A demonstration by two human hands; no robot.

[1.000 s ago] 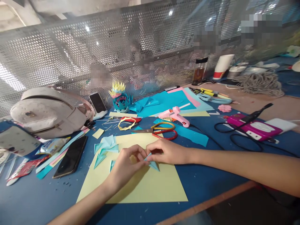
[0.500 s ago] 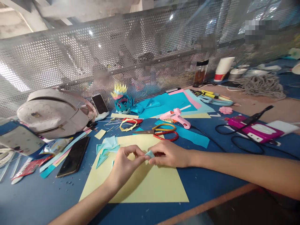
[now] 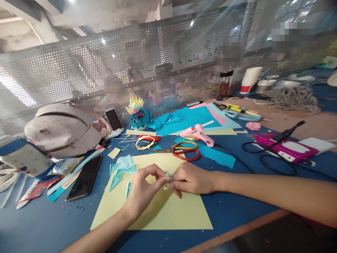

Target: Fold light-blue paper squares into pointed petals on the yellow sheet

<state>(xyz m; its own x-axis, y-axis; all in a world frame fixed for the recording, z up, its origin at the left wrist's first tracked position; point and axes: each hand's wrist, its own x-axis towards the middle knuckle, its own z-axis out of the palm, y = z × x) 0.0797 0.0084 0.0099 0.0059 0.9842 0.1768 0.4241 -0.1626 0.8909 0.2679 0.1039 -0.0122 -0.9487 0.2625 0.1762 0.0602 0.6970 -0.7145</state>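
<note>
Head view: the left hand [image 3: 143, 189] and the right hand [image 3: 191, 178] meet fingertip to fingertip above the yellow sheet [image 3: 158, 207], and between them sits a small folded piece of light blue paper [image 3: 169, 176]. Both hands are closed on it in a pinch: the left thumb and forefinger grip its left edge, the right thumb and forefinger its right, so only a sliver of the paper shows between the tips. The piece is held just above the sheet, near its middle, not lying flat on it.

Just left of the left hand, a cluster of folded blue triangles [image 3: 121, 168] lies partly on the sheet's upper left corner. Beyond the hands, a pair of scissors [image 3: 181, 151] with orange and red handles rests near the sheet's far edge, with a pink glue gun [image 3: 198, 133] just behind them. A paper flower [image 3: 138, 114] in blue, pink and yellow stands further back, by the mesh screen. A black phone [image 3: 84, 177] lies face down well to the left, in front of a pale backpack [image 3: 64, 130]. All of this lies on a blue table [image 3: 237, 203]
</note>
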